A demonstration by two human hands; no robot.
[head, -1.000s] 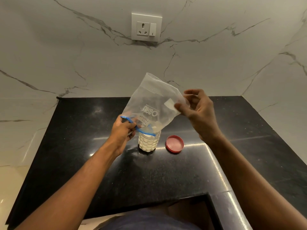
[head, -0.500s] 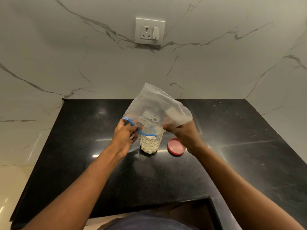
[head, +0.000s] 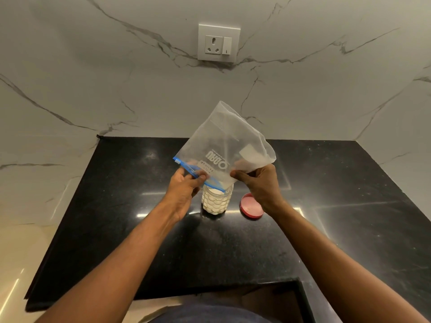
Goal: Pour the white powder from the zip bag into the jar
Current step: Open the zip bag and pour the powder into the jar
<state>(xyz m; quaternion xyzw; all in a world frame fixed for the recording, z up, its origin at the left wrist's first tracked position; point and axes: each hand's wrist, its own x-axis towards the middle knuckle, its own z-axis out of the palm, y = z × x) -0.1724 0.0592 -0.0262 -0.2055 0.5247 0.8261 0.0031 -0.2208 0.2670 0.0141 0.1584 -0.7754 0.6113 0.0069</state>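
Note:
A clear zip bag (head: 224, 141) with a blue zip strip is held upside down, its mouth over the open jar (head: 217, 201). The bag looks almost empty, with a little white powder near its lower right side. My left hand (head: 184, 190) pinches the blue zip edge at the bag's mouth. My right hand (head: 258, 183) grips the bag's lower right side. The textured clear jar stands upright on the black counter (head: 116, 206) and holds white powder almost up to its rim.
A red jar lid (head: 251, 207) lies upside down on the counter just right of the jar. Marble walls close off the back and both sides, with a wall socket (head: 218, 43) above. The counter's front edge has a notch at lower right.
My right hand came down from the bag's upper corner and now grips its lower right side. The bag stays inverted over the jar; my left hand kept hold of the zip edge.

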